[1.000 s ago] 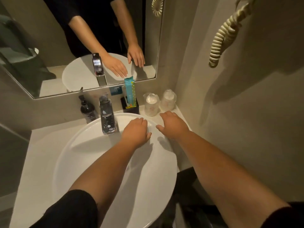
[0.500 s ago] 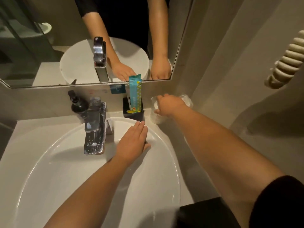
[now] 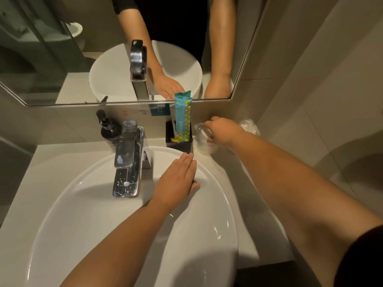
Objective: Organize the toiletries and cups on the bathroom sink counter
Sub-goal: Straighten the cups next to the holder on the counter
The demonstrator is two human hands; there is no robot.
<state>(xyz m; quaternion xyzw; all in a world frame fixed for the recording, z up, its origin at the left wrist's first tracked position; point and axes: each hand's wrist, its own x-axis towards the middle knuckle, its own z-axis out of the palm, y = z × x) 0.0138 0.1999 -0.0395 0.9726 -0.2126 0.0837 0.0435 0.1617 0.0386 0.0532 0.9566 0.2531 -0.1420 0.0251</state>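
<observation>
Two plastic-wrapped cups stand at the back right of the counter. My right hand (image 3: 222,132) grips the top of the nearer wrapped cup (image 3: 204,145), which stands on the counter. The second wrapped cup (image 3: 249,126) sits behind my wrist, mostly hidden. A black holder (image 3: 179,141) left of the cups carries a tall teal toiletry packet (image 3: 182,117). My left hand (image 3: 177,181) lies flat, fingers together, on the back rim of the white basin (image 3: 83,204), holding nothing. A black pump bottle (image 3: 108,127) stands at the back left.
A chrome faucet (image 3: 127,158) rises at the back of the basin between the pump bottle and the holder. The mirror (image 3: 103,48) runs along the wall just above the items. A tiled wall closes the right side close to the cups.
My right hand reached from the basin rim back to the cups and closed on the nearer one. My head moved closer to the counter. The left hand stayed on the rim.
</observation>
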